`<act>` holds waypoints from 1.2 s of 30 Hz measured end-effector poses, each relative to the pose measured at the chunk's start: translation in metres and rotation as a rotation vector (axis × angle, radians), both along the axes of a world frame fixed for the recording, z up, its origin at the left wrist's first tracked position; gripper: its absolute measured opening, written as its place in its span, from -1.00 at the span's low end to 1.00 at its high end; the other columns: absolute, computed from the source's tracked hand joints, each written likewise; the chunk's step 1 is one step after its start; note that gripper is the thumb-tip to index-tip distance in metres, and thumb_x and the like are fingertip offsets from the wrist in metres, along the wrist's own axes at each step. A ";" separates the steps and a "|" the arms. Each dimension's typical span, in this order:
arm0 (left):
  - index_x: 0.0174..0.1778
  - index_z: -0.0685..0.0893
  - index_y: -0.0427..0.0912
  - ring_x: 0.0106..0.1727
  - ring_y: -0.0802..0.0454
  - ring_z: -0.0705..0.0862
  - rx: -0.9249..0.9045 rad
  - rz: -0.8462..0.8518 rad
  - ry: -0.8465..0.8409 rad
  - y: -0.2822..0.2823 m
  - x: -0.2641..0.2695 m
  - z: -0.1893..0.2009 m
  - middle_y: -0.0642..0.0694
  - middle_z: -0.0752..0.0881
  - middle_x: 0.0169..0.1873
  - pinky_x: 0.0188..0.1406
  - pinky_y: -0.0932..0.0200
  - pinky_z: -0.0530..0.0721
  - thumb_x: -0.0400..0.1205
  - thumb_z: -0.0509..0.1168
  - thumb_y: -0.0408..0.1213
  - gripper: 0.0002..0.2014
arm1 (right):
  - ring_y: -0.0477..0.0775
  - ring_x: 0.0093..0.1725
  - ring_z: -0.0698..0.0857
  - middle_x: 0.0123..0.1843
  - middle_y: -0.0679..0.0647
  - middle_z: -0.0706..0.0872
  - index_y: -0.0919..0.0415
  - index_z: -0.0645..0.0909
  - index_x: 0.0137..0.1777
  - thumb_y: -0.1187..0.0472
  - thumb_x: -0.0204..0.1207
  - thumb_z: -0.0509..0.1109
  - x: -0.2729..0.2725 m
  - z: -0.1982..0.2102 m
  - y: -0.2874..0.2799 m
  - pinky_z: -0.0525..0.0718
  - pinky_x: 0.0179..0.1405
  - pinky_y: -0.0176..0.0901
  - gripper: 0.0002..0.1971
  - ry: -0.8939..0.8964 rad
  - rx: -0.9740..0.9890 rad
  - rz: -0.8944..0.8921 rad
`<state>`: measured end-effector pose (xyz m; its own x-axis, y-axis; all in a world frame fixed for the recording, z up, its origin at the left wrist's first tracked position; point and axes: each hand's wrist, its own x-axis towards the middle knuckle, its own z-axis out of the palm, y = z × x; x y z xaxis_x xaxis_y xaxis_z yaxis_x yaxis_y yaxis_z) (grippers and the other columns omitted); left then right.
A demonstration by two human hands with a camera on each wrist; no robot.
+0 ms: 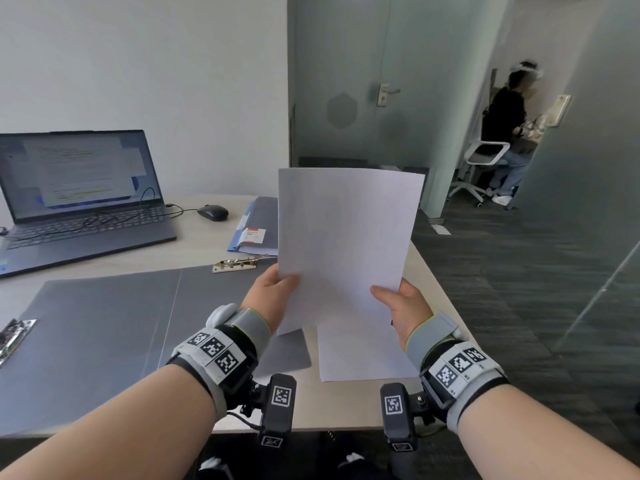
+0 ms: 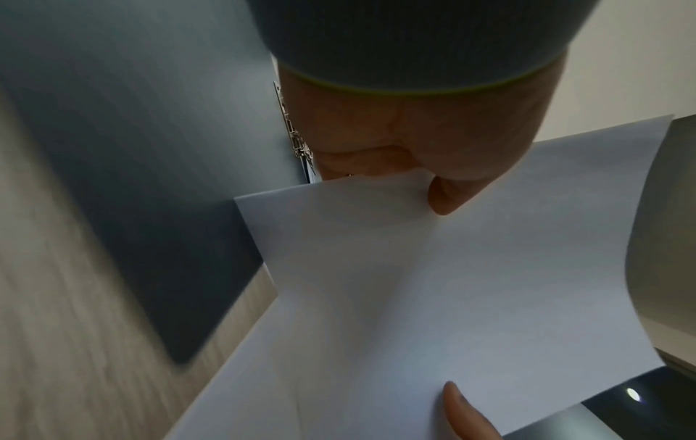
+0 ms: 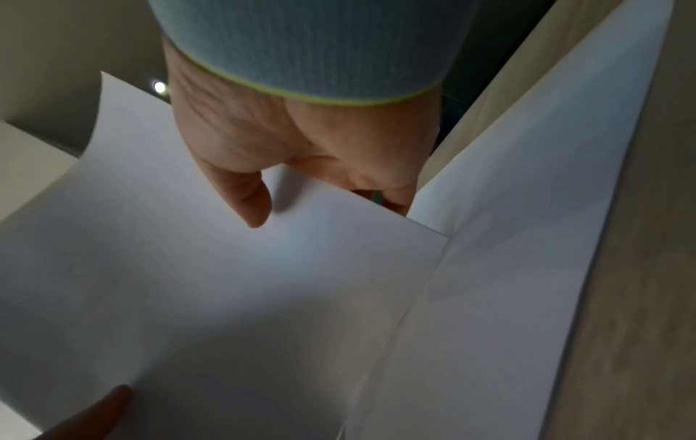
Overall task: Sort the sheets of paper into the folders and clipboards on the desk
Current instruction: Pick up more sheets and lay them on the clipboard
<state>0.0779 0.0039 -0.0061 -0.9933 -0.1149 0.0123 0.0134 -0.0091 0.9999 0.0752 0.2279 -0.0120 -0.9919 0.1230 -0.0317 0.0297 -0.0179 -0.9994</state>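
I hold a white sheet of paper up above the desk, tilted toward me. My left hand pinches its lower left edge, thumb on top. My right hand pinches the lower right edge, thumb on the near face. Under the raised sheet more white paper lies flat near the desk's front right. An open grey folder spreads across the desk to the left, with a metal clip at its far edge. A blue folder with a grey cover lies behind.
An open laptop sits at the back left with a black mouse beside it. Another metal clip shows at the far left. The desk edge drops to carpet on the right. A person sits on a white chair beyond a glass door.
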 end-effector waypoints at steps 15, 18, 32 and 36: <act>0.19 0.58 -0.20 -0.05 -0.34 0.72 -0.284 0.070 -0.437 -0.078 0.002 -0.001 -0.31 0.70 -0.04 -0.20 -0.19 0.75 0.50 0.19 -0.38 -0.67 | 0.38 0.15 0.73 0.14 0.21 0.77 0.12 0.63 0.23 0.35 0.51 0.25 -0.025 0.004 -0.064 0.67 0.27 0.30 -0.67 -0.202 0.379 0.167; 0.40 0.54 -0.32 -0.01 -0.22 0.64 -0.353 0.101 -0.478 -0.103 0.007 -0.017 -0.37 0.69 0.18 0.04 -0.19 0.77 0.59 0.20 -0.53 -0.58 | 0.37 0.11 0.74 0.18 0.37 0.75 0.30 0.65 0.20 0.41 0.53 0.28 -0.032 -0.015 -0.086 0.67 0.26 0.28 -0.73 -0.302 0.445 0.228; 0.50 0.48 -0.29 0.23 -0.29 0.68 -0.224 0.195 -0.574 -0.154 0.012 -0.037 -0.39 0.62 0.33 0.25 -0.15 0.69 0.58 0.14 -0.69 -0.45 | 0.13 -0.14 0.59 0.20 0.42 0.74 0.46 0.63 0.25 0.34 0.45 0.37 -0.053 -0.026 -0.135 0.53 -0.16 -0.09 -0.63 -0.350 0.677 0.312; 0.41 0.49 -0.12 0.26 -0.40 0.64 -0.186 0.211 -0.605 -0.155 0.012 -0.033 -0.38 0.62 0.24 0.30 -0.35 0.62 0.62 0.08 -0.70 -0.48 | 0.30 0.02 0.76 0.19 0.35 0.77 0.32 0.66 0.23 0.33 0.52 0.36 -0.050 -0.022 -0.138 0.69 0.00 0.01 -0.71 -0.332 0.658 0.293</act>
